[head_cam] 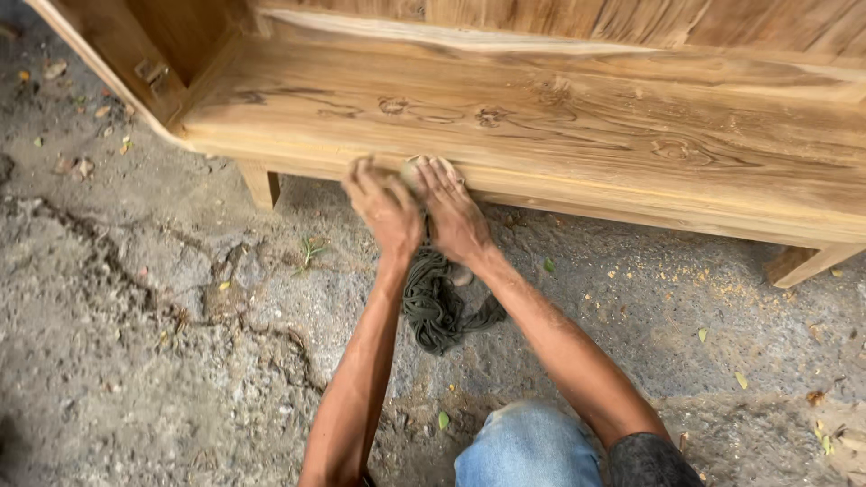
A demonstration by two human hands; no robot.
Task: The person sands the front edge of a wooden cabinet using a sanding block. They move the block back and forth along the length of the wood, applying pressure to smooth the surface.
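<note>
Both hands press against the front edge of a wooden bench [577, 135], side by side and almost touching. The left hand [386, 209] lies knuckles up, fingers reaching to the lower lip of the plank, while the right hand [456, 212] sits just beside it at three o'clock, fingers bent over the same edge. Between the fingertips a small pale pad [413, 171] shows, pinned against the wood; whether either hand is actually closed round it I cannot tell, since only a corner peeks out. A dark green rag [437, 302] hangs from under the palms and trails down toward six o'clock onto the ground [135, 343], which is rough, cracked concrete strewn with small leaves. The plank carries strong grain with several knots, and a short wooden leg [262, 185] stands at nine o'clock from the hands, another leg [803, 263] far off at three o'clock. Pale sawdust [667, 275] lies scattered under the front edge toward four o'clock. At six o'clock, near the lower frame edge, a knee in blue denim [528, 446] shows between the forearms.
</note>
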